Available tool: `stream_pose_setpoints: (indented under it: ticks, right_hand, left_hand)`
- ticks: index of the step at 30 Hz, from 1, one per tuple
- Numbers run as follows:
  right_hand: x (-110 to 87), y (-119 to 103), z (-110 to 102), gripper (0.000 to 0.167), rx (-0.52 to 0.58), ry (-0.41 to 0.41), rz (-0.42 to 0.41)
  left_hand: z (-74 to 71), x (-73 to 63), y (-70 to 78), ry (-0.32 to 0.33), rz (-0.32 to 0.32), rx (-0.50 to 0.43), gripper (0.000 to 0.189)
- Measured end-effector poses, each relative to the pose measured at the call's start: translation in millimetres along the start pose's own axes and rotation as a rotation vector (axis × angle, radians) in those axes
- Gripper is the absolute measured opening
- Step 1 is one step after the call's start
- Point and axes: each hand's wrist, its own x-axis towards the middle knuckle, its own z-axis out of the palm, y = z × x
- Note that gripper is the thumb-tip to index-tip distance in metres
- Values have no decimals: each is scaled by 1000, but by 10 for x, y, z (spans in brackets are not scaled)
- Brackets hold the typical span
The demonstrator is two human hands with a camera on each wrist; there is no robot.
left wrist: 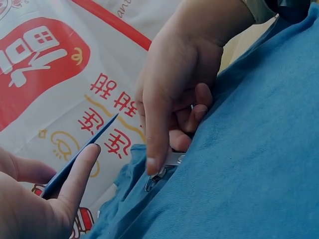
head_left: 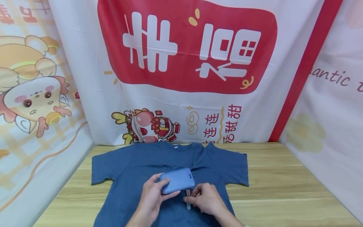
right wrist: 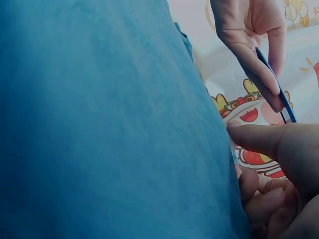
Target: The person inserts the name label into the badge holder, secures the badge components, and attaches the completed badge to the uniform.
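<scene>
A flat light-blue card holder (head_left: 178,180) with a slot near one end is gripped by my left hand (head_left: 151,197), thumb on its face and fingers beneath. In the left wrist view the holder (left wrist: 82,152) appears edge-on. Just right of it, my right hand (head_left: 207,199) pinches a small badge clip (head_left: 188,204) between thumb and fingers. Its clear strap (left wrist: 174,158) and metal end (left wrist: 155,180) show in the left wrist view; the right wrist view hides the clip. Both hands are over a blue T-shirt (head_left: 127,183) spread out with its collar at the far side.
The shirt lies on a light wood-grain table (head_left: 272,179). A white printed cloth (head_left: 187,101) with a red panel hangs along the table's far edge. Patterned cloths stand at the left (head_left: 37,110) and right (head_left: 329,104) sides.
</scene>
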Motion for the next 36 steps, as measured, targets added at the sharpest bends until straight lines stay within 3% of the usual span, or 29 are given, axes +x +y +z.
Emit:
stream_pose_setpoints:
  ticks: [5,12,18,26,33,36]
  right_hand:
    - [14,19,-11,19,32,-27,6]
    - [24,69,-93,14,203,-61,65]
    - [72,101,-131,21,366,2,104]
    - [113,89,-142,33,640,157,21]
    - [84,28,-219,25,761,106,-35]
    - [63,0,-236,22,760,88,-70]
  left_hand:
    - [17,-8,-17,-9,6,-8,57]
    - [20,-5,-34,13,16,-16,48]
    - [26,-1,-31,20,21,-18,40]
    - [53,-40,-61,-52,69,57,26]
    - [24,-55,-72,-106,23,118,23]
    - [40,-67,-73,-149,-15,157,26]
